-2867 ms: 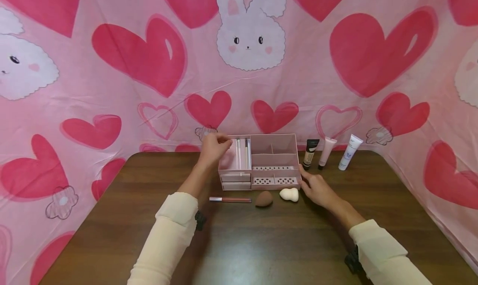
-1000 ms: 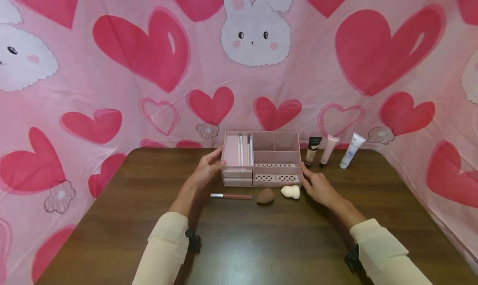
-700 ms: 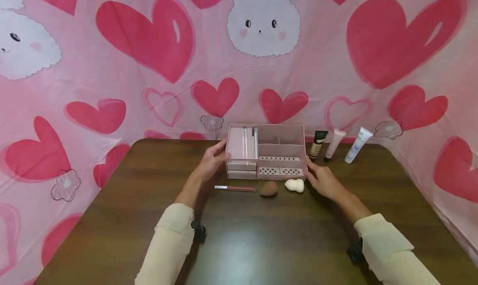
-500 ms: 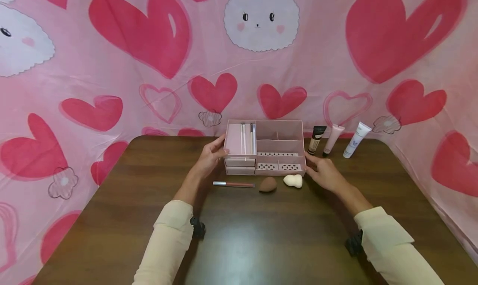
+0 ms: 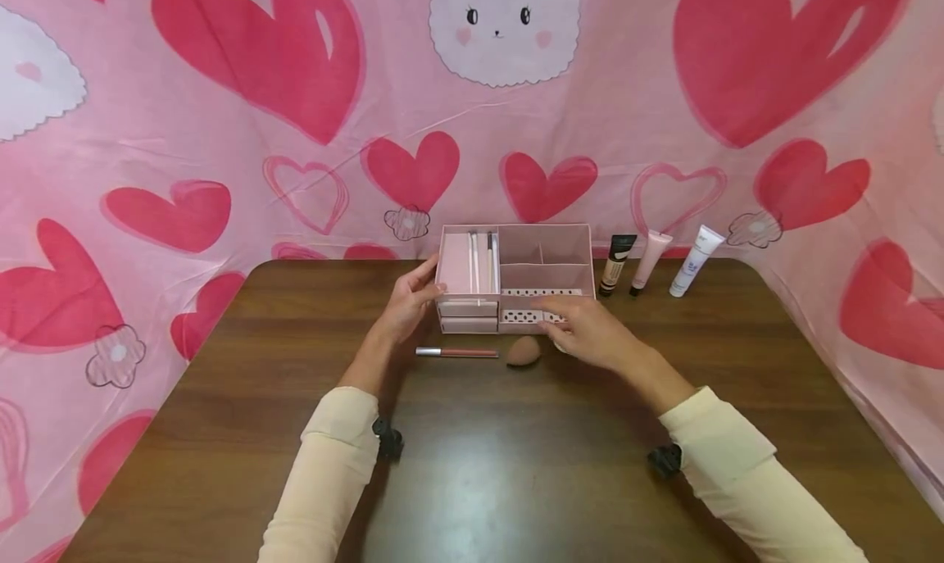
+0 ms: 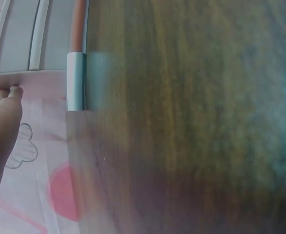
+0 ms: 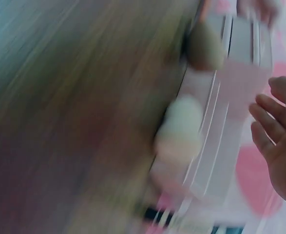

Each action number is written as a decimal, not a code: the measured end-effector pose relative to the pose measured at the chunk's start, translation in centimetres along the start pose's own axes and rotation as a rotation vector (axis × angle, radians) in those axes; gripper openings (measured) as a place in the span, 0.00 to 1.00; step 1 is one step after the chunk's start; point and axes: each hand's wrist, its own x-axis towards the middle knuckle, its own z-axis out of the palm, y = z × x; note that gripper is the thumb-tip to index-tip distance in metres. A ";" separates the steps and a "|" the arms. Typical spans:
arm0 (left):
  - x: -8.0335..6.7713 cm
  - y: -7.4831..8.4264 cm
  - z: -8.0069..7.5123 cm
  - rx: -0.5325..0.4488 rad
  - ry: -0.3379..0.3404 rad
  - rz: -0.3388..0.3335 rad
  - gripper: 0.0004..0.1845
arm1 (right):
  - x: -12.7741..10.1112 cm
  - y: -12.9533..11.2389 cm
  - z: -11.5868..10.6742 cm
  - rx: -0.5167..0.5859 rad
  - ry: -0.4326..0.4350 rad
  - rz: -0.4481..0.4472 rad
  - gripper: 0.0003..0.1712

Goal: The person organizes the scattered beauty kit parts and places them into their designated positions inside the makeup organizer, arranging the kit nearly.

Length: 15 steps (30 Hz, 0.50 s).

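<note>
A pink makeup organizer (image 5: 460, 264) stands at the back of the table, several thin makeup brushes (image 5: 474, 264) in its left compartment. My left hand (image 5: 406, 305) rests against its left side, thumb at the front corner. Stretched over the organizer's front right part is my right hand (image 5: 590, 329), holding nothing. In the right wrist view its fingers (image 7: 269, 114) are extended above a cream, waisted makeup sponge (image 7: 181, 126), which the hand mostly hides in the head view. A brown teardrop sponge (image 5: 524, 351) and a lip gloss tube (image 5: 460, 352) lie before the organizer.
Right of the organizer stand a black-capped foundation tube (image 5: 616, 265), a pink tube (image 5: 649, 265) and a white tube (image 5: 696, 261). A pink heart-patterned cloth (image 5: 546, 120) hangs behind the brown wooden table (image 5: 516, 465).
My left hand came down from the organizer's top left to its left side. My right hand left the right side and moved leftward over the front. The view tilted downward.
</note>
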 end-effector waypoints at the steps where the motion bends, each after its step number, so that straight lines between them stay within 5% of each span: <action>1: 0.0 0.0 0.0 0.000 0.002 0.000 0.37 | 0.5 -0.7 0.4 0.001 -0.030 -0.026 0.20; 8: 0.1 -0.2 -0.2 0.004 0.003 0.006 0.37 | 4.1 -3.6 3.2 -0.033 -0.223 -0.116 0.17; 15: 0.0 0.1 0.2 -0.005 0.012 0.011 0.37 | 6.0 -4.1 5.3 -0.065 -0.304 -0.129 0.17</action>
